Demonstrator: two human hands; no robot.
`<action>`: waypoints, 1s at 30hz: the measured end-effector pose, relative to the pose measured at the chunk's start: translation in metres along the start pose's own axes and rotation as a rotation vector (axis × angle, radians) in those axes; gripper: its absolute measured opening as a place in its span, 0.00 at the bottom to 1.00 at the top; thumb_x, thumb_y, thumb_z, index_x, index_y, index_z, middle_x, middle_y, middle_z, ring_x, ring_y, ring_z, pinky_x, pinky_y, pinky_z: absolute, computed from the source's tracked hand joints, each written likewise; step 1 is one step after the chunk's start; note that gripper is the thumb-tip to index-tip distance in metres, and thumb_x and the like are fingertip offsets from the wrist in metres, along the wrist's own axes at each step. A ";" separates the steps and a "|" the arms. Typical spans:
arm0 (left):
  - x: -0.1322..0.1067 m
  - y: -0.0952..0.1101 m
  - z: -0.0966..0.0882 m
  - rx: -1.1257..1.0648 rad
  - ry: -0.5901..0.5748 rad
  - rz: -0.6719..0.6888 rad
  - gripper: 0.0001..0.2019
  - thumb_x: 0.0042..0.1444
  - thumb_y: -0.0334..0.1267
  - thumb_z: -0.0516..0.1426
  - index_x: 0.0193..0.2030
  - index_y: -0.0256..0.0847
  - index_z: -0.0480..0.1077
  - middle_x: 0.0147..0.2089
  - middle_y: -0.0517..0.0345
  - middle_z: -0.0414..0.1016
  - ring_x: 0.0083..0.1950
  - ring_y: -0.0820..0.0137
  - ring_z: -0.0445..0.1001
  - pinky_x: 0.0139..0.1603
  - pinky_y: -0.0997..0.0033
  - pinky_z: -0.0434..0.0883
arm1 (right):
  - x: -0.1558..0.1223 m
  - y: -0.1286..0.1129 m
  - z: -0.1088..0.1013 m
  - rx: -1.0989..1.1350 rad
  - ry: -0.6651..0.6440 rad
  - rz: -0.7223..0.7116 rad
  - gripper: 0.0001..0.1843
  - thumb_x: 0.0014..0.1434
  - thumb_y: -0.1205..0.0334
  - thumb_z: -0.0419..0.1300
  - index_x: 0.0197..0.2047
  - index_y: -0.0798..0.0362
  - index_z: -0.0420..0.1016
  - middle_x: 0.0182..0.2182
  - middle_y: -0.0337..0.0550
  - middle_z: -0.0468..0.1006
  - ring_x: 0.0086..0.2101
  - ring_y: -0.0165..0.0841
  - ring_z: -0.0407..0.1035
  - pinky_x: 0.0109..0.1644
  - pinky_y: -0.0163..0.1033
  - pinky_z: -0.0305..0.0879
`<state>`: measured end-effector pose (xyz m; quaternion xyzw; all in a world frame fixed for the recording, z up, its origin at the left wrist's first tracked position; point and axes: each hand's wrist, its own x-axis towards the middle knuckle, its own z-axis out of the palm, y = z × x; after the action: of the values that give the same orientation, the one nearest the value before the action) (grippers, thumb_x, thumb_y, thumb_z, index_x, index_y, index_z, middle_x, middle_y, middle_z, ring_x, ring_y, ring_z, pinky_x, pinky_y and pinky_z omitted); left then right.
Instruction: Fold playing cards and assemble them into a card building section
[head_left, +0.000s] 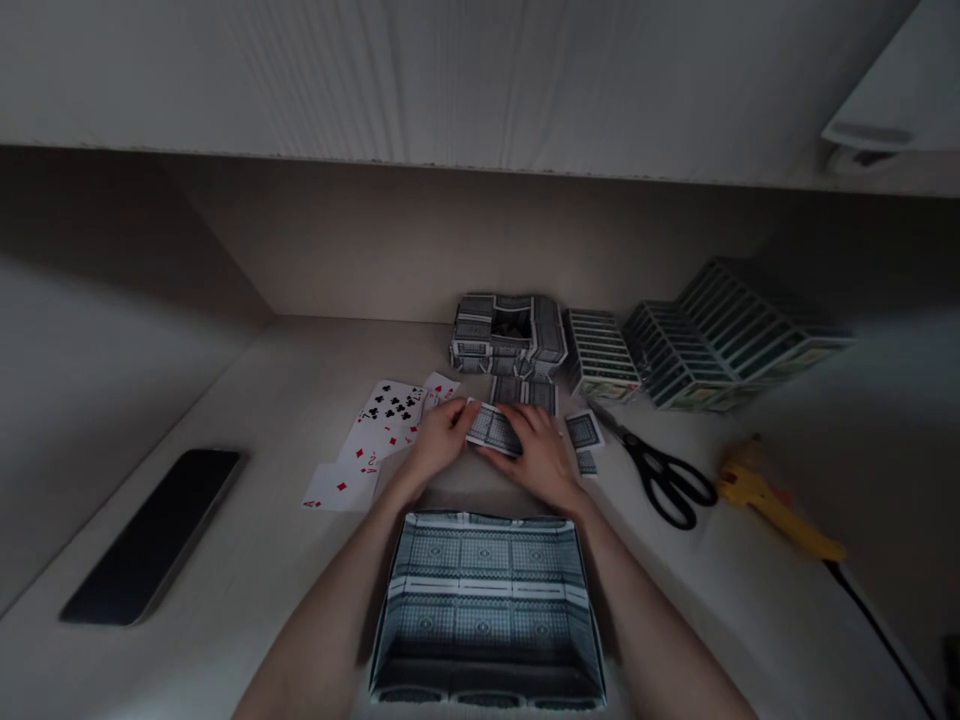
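The left hand [441, 437] pinched the card [493, 428] at nine o'clock, the right hand [543, 455] at three; the box [484, 552] sat at six. Probably light, slick and easily creased, the card seemed best held by its edges.

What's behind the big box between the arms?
Behind the box, the left hand and right hand hold a patterned card. The box covers some table right behind it; the hands hide parts of the card.

Light was dim under a pale board [450, 90].
A back wall [360, 250] rose at the far edge of the tabletop [247, 560], shadowed side walls [97, 300] at its left and right.
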<state>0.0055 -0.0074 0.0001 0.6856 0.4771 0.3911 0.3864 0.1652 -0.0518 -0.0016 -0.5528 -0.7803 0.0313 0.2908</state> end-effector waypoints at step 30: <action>0.004 -0.004 0.000 0.006 0.237 0.059 0.12 0.56 0.43 0.49 0.40 0.38 0.68 0.33 0.57 0.71 0.31 0.74 0.66 0.33 0.75 0.64 | 0.010 -0.001 0.001 1.057 -0.184 0.405 0.13 0.49 0.53 0.57 0.35 0.53 0.71 0.27 0.38 0.74 0.30 0.31 0.68 0.34 0.35 0.63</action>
<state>0.0055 -0.0026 -0.0028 0.6495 0.5001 0.4791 0.3138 0.1613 -0.0435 0.0018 -0.4657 -0.5592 0.5205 0.4467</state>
